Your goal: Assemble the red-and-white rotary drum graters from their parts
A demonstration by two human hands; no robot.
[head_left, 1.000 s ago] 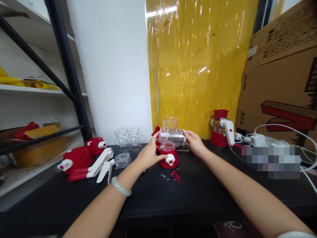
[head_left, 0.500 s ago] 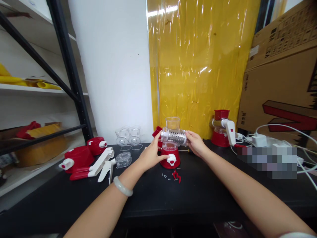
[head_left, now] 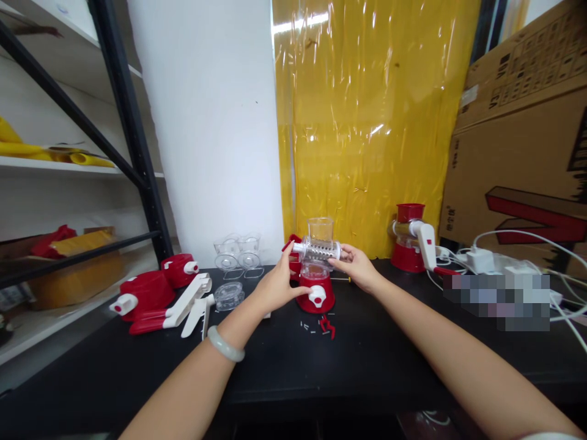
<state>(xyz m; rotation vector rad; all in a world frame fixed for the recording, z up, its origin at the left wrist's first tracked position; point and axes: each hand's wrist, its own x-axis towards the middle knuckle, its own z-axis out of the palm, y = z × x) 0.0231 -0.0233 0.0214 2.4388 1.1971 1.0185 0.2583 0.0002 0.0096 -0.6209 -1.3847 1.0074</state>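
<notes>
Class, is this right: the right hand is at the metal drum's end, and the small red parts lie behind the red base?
Behind is wrong: the head view shows the small red parts in front of the red base, nearer the person. The right hand is at the metal drum's end.

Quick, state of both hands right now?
Left hand: spread wide at the red grater; grip can't be told.
Right hand: closed at the metal drum's right end.

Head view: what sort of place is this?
Probably a workshop or storeroom: what look like loose screws lie before a red-based grater on a black tabletop, with shelving at left and a large cardboard box at right.
</notes>
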